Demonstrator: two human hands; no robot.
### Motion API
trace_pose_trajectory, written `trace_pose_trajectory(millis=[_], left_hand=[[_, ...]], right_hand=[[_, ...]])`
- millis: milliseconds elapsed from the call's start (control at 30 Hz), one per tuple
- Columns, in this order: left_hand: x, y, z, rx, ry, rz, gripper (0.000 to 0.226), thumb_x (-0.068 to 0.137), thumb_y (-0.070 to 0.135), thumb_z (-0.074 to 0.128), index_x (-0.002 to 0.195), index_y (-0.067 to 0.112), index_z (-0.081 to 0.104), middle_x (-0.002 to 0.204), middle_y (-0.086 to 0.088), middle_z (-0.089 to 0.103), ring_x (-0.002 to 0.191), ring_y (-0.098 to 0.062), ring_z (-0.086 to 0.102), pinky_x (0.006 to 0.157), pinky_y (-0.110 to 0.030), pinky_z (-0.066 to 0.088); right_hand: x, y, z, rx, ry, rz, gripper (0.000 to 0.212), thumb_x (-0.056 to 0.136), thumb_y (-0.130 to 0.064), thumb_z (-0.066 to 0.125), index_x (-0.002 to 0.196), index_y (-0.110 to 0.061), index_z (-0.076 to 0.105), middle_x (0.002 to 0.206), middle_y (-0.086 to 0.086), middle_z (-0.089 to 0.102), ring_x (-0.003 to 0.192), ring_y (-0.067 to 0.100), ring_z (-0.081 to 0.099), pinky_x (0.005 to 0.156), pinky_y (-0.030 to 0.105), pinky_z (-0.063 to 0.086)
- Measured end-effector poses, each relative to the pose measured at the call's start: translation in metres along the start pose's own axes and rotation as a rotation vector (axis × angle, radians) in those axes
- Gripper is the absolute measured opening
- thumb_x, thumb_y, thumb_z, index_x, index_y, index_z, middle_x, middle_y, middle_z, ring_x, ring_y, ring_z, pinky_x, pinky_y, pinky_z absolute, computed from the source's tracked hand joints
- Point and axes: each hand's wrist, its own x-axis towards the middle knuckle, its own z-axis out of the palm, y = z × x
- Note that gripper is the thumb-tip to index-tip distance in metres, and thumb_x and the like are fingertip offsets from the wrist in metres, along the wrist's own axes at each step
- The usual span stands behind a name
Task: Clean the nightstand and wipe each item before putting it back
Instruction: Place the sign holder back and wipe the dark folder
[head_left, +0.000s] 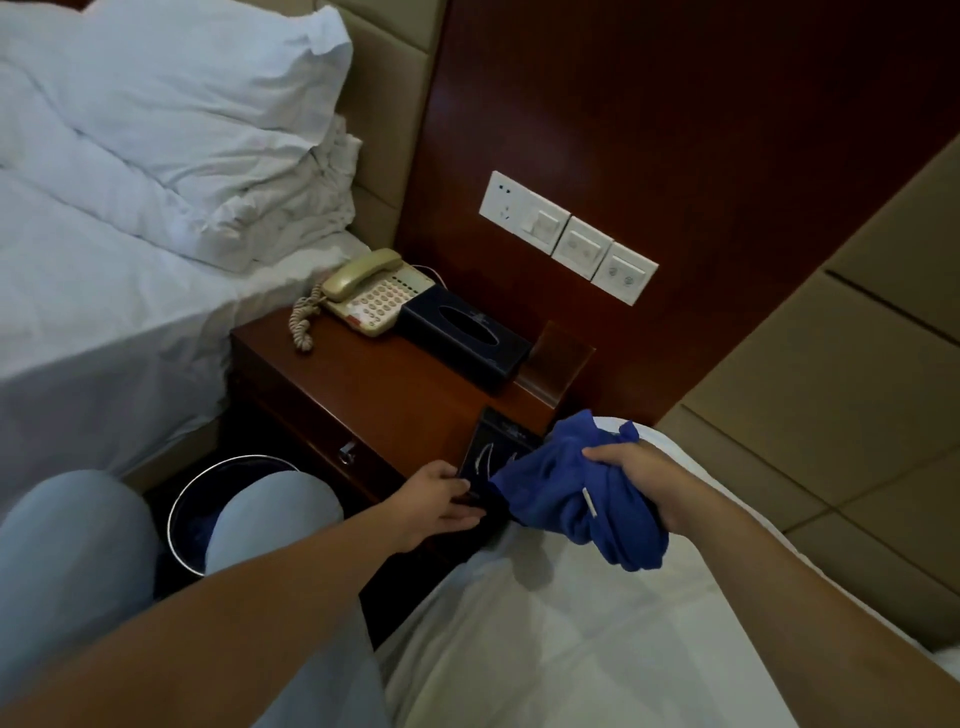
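The left hand (436, 499) curls its fingers round a black folder (491, 452) at the nightstand's (374, 384) front right corner; the right hand (631, 478) grips a bunched blue cloth (561, 483) touching it; phone (369, 299) and tissue box (462, 338) sit along the back edge.

The dark red-brown wooden nightstand (384, 395) stands between two white-sheeted beds, one on its left (104, 322), one at its right front (571, 597). At the worktop's rear left corner sits the cream corded telephone (371, 299); just right of it, along the rear edge, lies the dark rectangular tissue box (462, 338). At the rear right corner stands a clear acrylic holder (556, 361). A flat black card (493, 449) lies at the front right corner. A round metal-rimmed wastebasket (208, 499) stands on the floor before the nightstand's front left corner.
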Motion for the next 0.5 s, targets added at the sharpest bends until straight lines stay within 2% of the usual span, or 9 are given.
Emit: trace_pose_trajectory(millis=[100,167,233,300,400,500], left_hand=[[0.003,0.005,-0.006,-0.06,-0.014,0.068,0.017,0.099,-0.002,0.06,0.106,0.009,0.05,0.111,-0.023,0.072,0.093,-0.035,0.078,0.078,-0.038,0.064],[0.004,0.01,-0.006,-0.078,-0.022,0.107,0.022,0.097,-0.001,0.062,0.097,0.013,0.046,0.101,-0.021,0.073,0.092,-0.032,0.077,0.081,-0.036,0.063],[0.007,0.012,-0.004,-0.113,-0.041,0.118,0.025,0.096,-0.002,0.063,0.093,0.014,0.045,0.105,-0.023,0.071,0.095,-0.033,0.075,0.083,-0.035,0.063],[0.011,0.015,-0.003,-0.167,-0.068,0.108,0.026,0.093,-0.006,0.063,0.09,0.013,0.046,0.108,-0.024,0.068,0.098,-0.033,0.072,0.083,-0.035,0.063],[0.013,0.018,-0.003,-0.234,-0.071,0.104,0.026,0.09,-0.011,0.061,0.094,0.012,0.049,0.112,-0.027,0.066,0.096,-0.03,0.071,0.079,-0.032,0.063],[0.011,0.02,-0.001,-0.295,-0.101,0.072,0.032,0.09,-0.015,0.058,0.114,0.005,0.056,0.127,-0.026,0.067,0.104,-0.03,0.072,0.085,-0.034,0.063]], right_hand=[[0.02,-0.007,0.028,-0.067,0.079,-0.009,0.033,0.09,-0.037,0.072,0.11,-0.012,0.066,0.099,0.016,0.077,0.098,0.035,0.071,0.098,0.05,0.053],[0.035,-0.008,0.049,-0.102,0.104,-0.048,0.028,0.091,-0.033,0.071,0.109,-0.012,0.067,0.095,0.014,0.077,0.093,0.033,0.071,0.094,0.048,0.055],[0.046,-0.006,0.067,-0.184,0.094,-0.142,0.026,0.091,-0.03,0.071,0.112,-0.014,0.068,0.094,0.008,0.077,0.09,0.027,0.072,0.091,0.044,0.056],[0.057,-0.006,0.079,-0.356,0.037,-0.238,0.033,0.087,-0.035,0.073,0.117,-0.025,0.065,0.105,-0.001,0.073,0.094,0.018,0.071,0.091,0.042,0.057],[0.068,-0.002,0.083,-0.588,-0.035,-0.309,0.055,0.071,-0.058,0.073,0.122,-0.045,0.057,0.124,-0.005,0.062,0.105,0.016,0.066,0.093,0.044,0.057],[0.061,-0.006,0.09,-0.752,-0.009,-0.374,0.072,0.076,-0.059,0.072,0.142,-0.048,0.042,0.135,-0.012,0.054,0.118,0.017,0.06,0.1,0.04,0.052]])
